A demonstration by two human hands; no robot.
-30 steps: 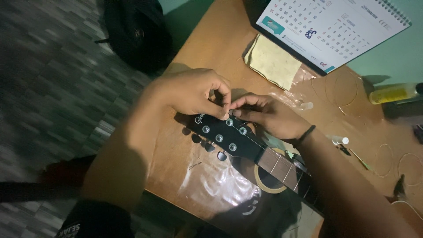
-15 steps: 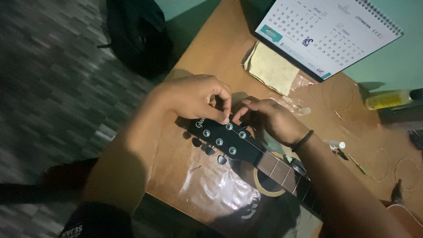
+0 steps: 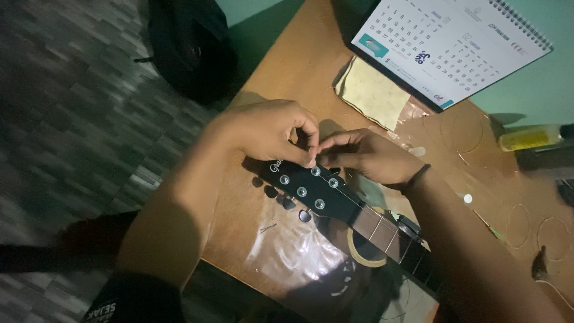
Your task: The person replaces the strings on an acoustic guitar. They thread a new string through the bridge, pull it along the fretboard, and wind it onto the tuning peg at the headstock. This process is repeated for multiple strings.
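A black guitar headstock (image 3: pixel 302 190) with silver tuning posts lies over a wooden table (image 3: pixel 287 72), its fretted neck (image 3: pixel 382 230) running to the lower right. My left hand (image 3: pixel 269 131) hovers over the top of the headstock, thumb and fingers pinched together at an upper tuning post. My right hand (image 3: pixel 371 157), with a dark band on its wrist, meets it from the right, fingertips pinched at the same spot. A thin string seems to be held between them; it is too fine to see clearly.
A desk calendar (image 3: pixel 448 45) stands at the back, a yellow cloth (image 3: pixel 372 93) in front of it. Coiled strings (image 3: pixel 517 224) and a yellowish bottle (image 3: pixel 529 139) lie at the right. A tape roll (image 3: pixel 365 254) sits under the neck. A black bag (image 3: pixel 188 48) rests on the floor.
Both hands stay pinched at the upper tuning posts, with only small finger shifts. The view has drifted slightly.
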